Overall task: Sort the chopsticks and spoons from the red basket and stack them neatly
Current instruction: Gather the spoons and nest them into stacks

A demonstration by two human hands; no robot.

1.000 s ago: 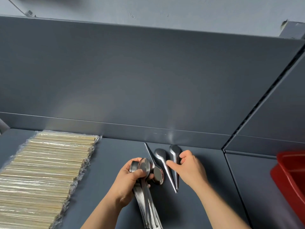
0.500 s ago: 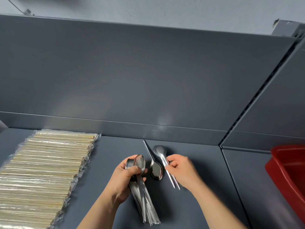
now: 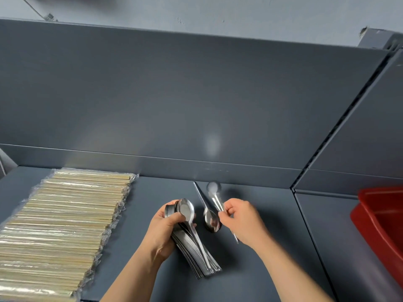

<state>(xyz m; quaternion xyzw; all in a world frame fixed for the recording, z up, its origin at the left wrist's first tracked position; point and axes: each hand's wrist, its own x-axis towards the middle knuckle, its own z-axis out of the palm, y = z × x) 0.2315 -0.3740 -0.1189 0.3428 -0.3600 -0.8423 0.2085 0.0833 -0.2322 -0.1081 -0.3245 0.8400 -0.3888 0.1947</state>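
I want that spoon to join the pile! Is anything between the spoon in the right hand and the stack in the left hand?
Yes: one loose spoon lies on the table between the pinched spoon in the right hand and the stack of spoons that the left hand holds. Nothing else visible stands between them.

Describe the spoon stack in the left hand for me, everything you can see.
The spoon stack is a nested bundle of shiny metal spoons. Bowls sit together at the far end, top bowl facing up; handles fan slightly toward the person. The left hand grips it near the bowls, thumb across the top spoon. It lies angled over the grey table; whether the handle tips touch it is unclear.
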